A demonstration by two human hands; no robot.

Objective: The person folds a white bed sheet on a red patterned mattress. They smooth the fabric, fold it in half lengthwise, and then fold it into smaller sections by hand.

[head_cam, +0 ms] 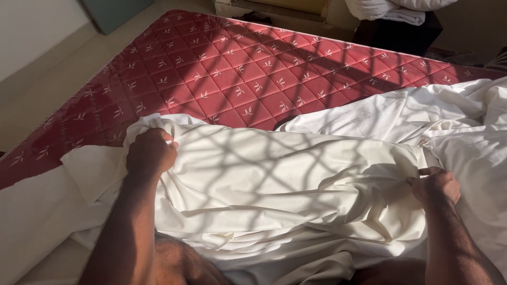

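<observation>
The left hand (150, 154) was fisted on the white sheet (274, 179) at 9 o'clock; the right hand (435, 184) pinched a fold at 3 o'clock. The sheet lay bunched over the red quilted mattress (222, 79); spreading well probably needed both 2 grips firm, pulling evenly toward 12 o'clock

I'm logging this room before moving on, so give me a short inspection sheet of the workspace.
Surface: red quilted mattress with leaf pattern, mostly bare, streaked with lattice shadows.
Job's things: white sheet, crumpled over the near part of the mattress.
Clutter: white linen pile on dark furniture at the far side.
Hands: left hand fisted on the sheet; right hand pinching a fold of it.
Cables: nothing seen.
Surroundings: pale floor to the left.
</observation>
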